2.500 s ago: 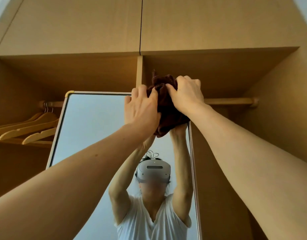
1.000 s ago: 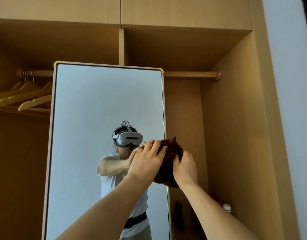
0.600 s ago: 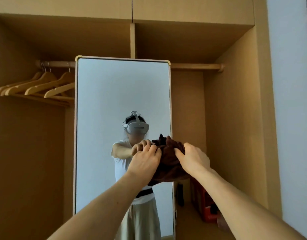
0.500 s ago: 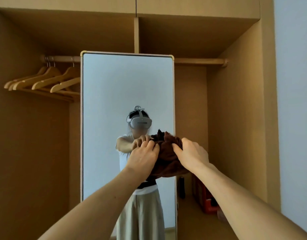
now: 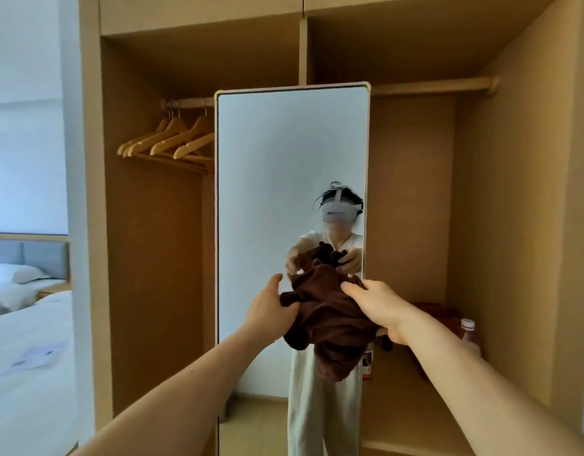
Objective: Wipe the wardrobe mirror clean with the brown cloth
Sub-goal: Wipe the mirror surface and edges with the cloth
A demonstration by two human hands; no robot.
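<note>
Bed (image 5: 27, 340) at left; brown cloth (image 5: 330, 317) before wardrobe mirror (image 5: 284, 159).

A bedroom: open wardrobe (image 5: 514, 192) with hangers (image 5: 172, 139), bed (image 5: 27, 340) beside.

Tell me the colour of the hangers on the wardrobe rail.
Pale wood, metal hooks; the hangers show in the head view, left of the mirror.

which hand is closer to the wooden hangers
Left. The left hand grips the brown cloth below and right of the hangers; the right hand holds the cloth's other side, farther right.
</note>
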